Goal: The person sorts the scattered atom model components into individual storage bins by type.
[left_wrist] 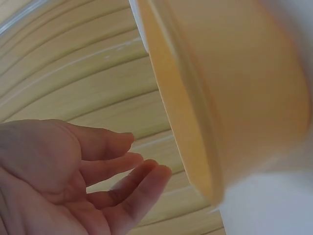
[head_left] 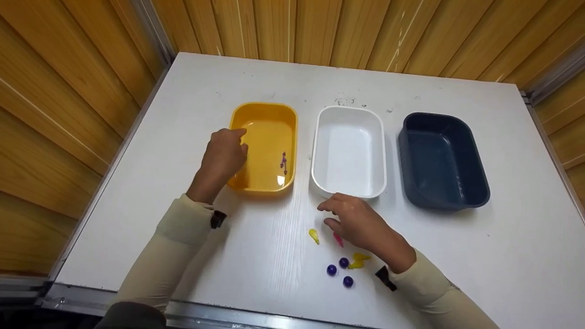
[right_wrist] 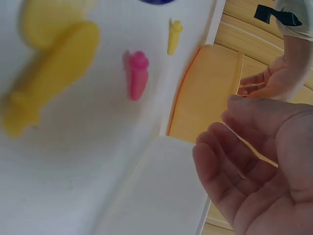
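My left hand (head_left: 224,153) hovers over the left rim of the yellow bin (head_left: 263,189), its fingers loosely bent and nothing between them, as the left wrist view shows. Small purple pieces (head_left: 284,163) lie on that bin's floor, toward its right side. Above the table, just in front of the white bin (head_left: 349,151), my right hand (head_left: 358,224) hangs with relaxed, empty fingers. Below it lies a pink carrot-shaped piece (right_wrist: 139,76), partly hidden in the head view. A small yellow piece (head_left: 314,236) lies left of it, and more yellow pieces (head_left: 358,260) lie nearer me.
Three dark purple balls (head_left: 343,262) sit close together beside the yellow pieces. To the right of the white bin stands a dark blue bin (head_left: 445,169). The white table (head_left: 256,260) meets wood-panelled walls (head_left: 315,29) at the back and sides.
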`<state>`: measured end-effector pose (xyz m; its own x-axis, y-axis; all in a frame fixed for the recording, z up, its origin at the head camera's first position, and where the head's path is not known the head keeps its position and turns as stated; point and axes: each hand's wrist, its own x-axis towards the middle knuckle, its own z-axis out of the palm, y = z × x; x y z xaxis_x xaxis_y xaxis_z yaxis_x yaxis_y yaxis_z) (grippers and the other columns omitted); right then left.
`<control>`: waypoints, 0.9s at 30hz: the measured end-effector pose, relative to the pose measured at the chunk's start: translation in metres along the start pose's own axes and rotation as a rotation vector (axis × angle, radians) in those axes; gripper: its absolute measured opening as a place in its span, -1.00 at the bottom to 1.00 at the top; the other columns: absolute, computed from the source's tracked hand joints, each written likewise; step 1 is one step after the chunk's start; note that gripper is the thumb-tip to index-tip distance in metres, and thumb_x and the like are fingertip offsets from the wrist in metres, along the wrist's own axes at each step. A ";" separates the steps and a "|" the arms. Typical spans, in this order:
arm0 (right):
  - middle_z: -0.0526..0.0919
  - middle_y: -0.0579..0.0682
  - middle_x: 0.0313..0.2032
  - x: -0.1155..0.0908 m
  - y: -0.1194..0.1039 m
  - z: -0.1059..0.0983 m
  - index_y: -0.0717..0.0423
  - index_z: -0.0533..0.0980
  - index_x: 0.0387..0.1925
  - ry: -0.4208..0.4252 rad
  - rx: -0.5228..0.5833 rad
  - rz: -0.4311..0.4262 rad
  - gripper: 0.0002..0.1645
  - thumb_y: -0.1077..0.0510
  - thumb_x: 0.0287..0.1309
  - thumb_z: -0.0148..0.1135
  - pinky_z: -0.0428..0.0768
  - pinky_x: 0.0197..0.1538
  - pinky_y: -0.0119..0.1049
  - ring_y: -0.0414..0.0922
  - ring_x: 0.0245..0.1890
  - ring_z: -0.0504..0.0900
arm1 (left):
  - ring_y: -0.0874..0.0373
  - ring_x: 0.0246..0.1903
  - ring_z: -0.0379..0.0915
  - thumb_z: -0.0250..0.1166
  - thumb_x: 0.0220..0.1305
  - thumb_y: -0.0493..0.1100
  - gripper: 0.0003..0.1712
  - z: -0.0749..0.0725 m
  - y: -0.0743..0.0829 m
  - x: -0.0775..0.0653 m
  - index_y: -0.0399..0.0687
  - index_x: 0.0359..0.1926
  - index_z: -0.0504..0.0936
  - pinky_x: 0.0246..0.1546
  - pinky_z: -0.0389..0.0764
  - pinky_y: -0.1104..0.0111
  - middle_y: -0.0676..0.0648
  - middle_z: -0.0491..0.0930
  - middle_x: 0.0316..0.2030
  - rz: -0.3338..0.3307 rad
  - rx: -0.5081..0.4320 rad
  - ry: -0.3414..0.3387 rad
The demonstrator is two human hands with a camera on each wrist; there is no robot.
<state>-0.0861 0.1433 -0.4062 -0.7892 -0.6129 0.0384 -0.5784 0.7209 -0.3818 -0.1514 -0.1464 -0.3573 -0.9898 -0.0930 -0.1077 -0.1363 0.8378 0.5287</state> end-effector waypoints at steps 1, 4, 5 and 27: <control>0.70 -0.04 -0.24 -0.002 0.001 0.001 0.06 0.64 -0.13 -0.008 -0.005 0.002 -0.68 0.22 -0.02 0.41 0.65 -0.15 -0.28 -0.17 -0.26 0.63 | -0.03 0.03 0.47 0.13 0.35 -0.21 -0.50 0.001 0.003 0.000 -0.14 0.30 0.41 0.04 0.60 0.17 -0.25 0.52 0.09 0.003 -0.012 -0.002; 0.69 -0.02 -0.27 -0.007 0.004 0.004 0.10 0.65 -0.14 -0.037 -0.012 0.026 -0.69 0.23 -0.02 0.40 0.65 -0.18 -0.26 -0.15 -0.27 0.64 | 0.02 -0.02 0.50 0.14 0.34 -0.22 -0.52 0.005 0.015 0.000 -0.12 0.27 0.45 0.05 0.60 0.20 -0.20 0.57 0.06 0.021 -0.022 -0.004; 0.69 -0.02 -0.28 -0.010 0.005 0.005 0.10 0.65 -0.15 -0.050 -0.013 0.042 -0.69 0.22 -0.02 0.39 0.65 -0.19 -0.26 -0.15 -0.27 0.63 | 0.03 -0.06 0.51 0.14 0.34 -0.22 -0.53 0.007 0.019 0.000 -0.12 0.26 0.47 0.02 0.61 0.22 -0.19 0.59 0.05 0.031 -0.017 -0.003; 0.50 -0.14 -0.53 -0.028 0.007 0.026 0.06 0.62 -0.47 -0.065 -0.041 0.172 -0.86 0.27 -0.16 0.44 0.44 -0.40 -0.41 -0.24 -0.49 0.37 | 0.08 -0.06 0.57 0.26 0.28 -0.16 -0.54 0.062 0.091 0.008 -0.03 0.21 0.53 -0.02 0.63 0.34 -0.07 0.58 0.14 0.075 -0.118 -0.118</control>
<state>-0.0633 0.1572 -0.4339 -0.8628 -0.4984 -0.0845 -0.4453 0.8286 -0.3394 -0.1689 -0.0376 -0.3618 -0.9867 0.0367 -0.1583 -0.0729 0.7702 0.6336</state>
